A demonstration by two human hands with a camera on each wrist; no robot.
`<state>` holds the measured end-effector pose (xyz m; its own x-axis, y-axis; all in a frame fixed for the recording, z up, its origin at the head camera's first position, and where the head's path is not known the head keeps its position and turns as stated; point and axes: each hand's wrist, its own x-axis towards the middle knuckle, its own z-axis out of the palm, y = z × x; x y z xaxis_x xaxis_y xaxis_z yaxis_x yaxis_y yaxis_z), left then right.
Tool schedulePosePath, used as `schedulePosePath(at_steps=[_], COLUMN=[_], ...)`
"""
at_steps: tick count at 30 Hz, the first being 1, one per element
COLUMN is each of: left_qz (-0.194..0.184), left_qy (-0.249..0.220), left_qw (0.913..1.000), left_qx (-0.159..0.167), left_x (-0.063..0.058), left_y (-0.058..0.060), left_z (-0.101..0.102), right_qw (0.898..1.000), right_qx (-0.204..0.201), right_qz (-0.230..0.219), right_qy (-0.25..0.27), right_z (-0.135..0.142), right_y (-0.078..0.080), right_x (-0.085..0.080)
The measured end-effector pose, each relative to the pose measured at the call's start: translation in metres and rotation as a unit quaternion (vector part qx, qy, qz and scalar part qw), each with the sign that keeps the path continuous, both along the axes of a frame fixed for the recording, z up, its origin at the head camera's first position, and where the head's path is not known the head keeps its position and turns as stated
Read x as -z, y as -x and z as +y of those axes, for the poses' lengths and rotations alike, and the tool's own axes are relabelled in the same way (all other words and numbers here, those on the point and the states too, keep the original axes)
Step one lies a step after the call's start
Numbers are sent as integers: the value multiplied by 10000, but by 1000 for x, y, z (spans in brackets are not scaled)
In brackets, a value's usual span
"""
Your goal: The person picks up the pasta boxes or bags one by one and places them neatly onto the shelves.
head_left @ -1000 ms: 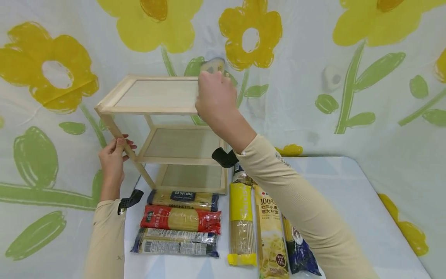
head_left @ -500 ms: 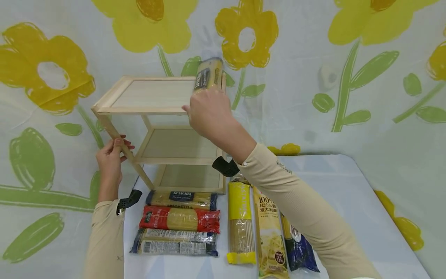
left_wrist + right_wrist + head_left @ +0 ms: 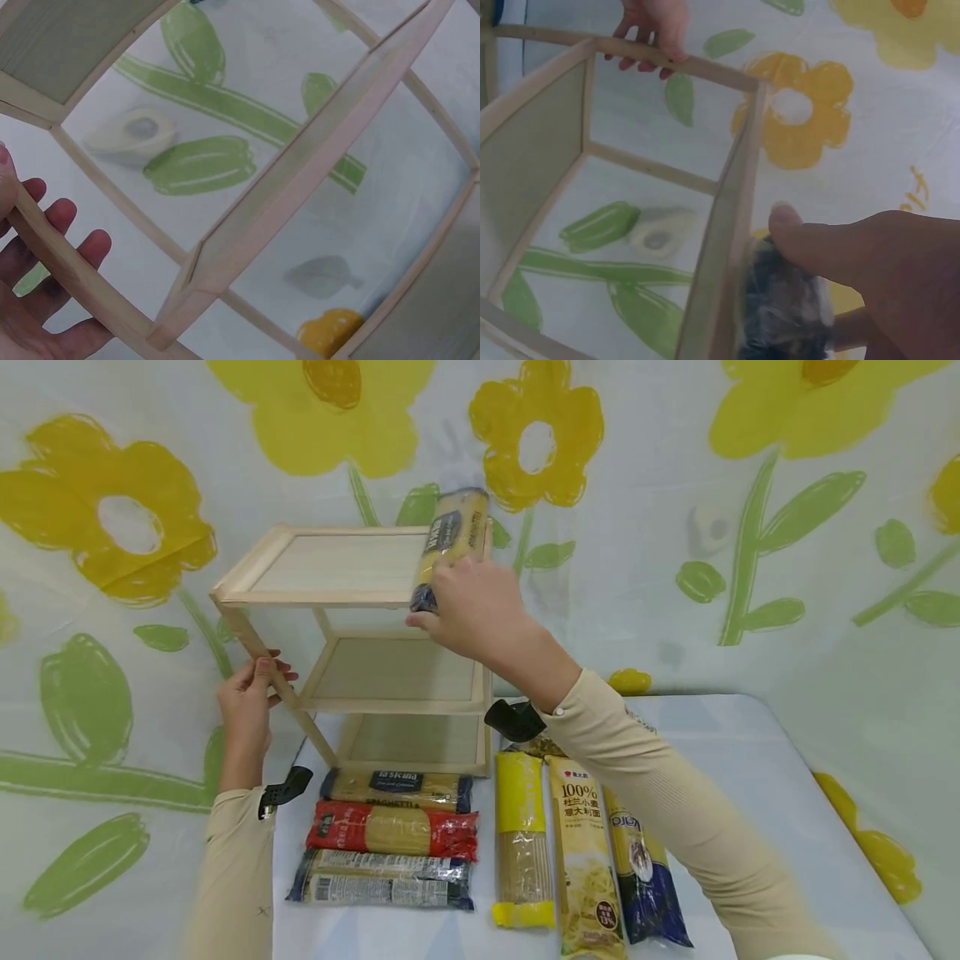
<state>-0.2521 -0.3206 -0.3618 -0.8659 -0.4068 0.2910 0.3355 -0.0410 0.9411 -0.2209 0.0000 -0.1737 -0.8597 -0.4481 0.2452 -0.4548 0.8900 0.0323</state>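
Note:
My left hand (image 3: 246, 695) grips the left front post of a wooden three-tier shelf (image 3: 341, 597), fingers curled round the wood. In the left wrist view, the fingertips (image 3: 94, 246) show beyond the post. My right hand (image 3: 487, 602) holds a spaghetti pack (image 3: 456, 527) with a dark label at the right end of the top tier. The pack points front to back. In the right wrist view, the thumb lies by the pack's dark end (image 3: 784, 304), close beside the top board; whether the pack rests fully on the board I cannot tell.
In front of the shelf lie a La Sicilia spaghetti pack (image 3: 397, 789), a red pasta pack (image 3: 392, 829) and dark-ended packs (image 3: 382, 878). To the right lie a yellow pack (image 3: 522, 843), a cream pack (image 3: 587, 860) and a blue pack (image 3: 648, 881). A flowered cloth (image 3: 637, 568) hangs behind.
My right hand has come down and toward the front right edge of the top tier. The spaghetti pack, mostly hidden behind the hand before, now shows. My left hand stays on the post.

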Motion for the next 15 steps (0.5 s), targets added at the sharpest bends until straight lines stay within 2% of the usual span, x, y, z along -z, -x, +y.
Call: schedulePosePath(at_steps=[3, 8, 15], left_qz=[48, 161, 141], left_qy=[-77, -106, -33], left_qw=[10000, 9998, 9999], left_qx=[22, 8, 10], left_x=[0, -1, -2], left_y=[2, 2, 0], left_z=[2, 0, -2], right_qw=[9999, 9990, 9953], right_qx=[22, -163, -764], right_qz=[-119, -420, -523], right_qy=[-38, -20, 287], right_z=[6, 18, 42], right_y=[-4, -9, -18], right_x=[-4, -8, -10])
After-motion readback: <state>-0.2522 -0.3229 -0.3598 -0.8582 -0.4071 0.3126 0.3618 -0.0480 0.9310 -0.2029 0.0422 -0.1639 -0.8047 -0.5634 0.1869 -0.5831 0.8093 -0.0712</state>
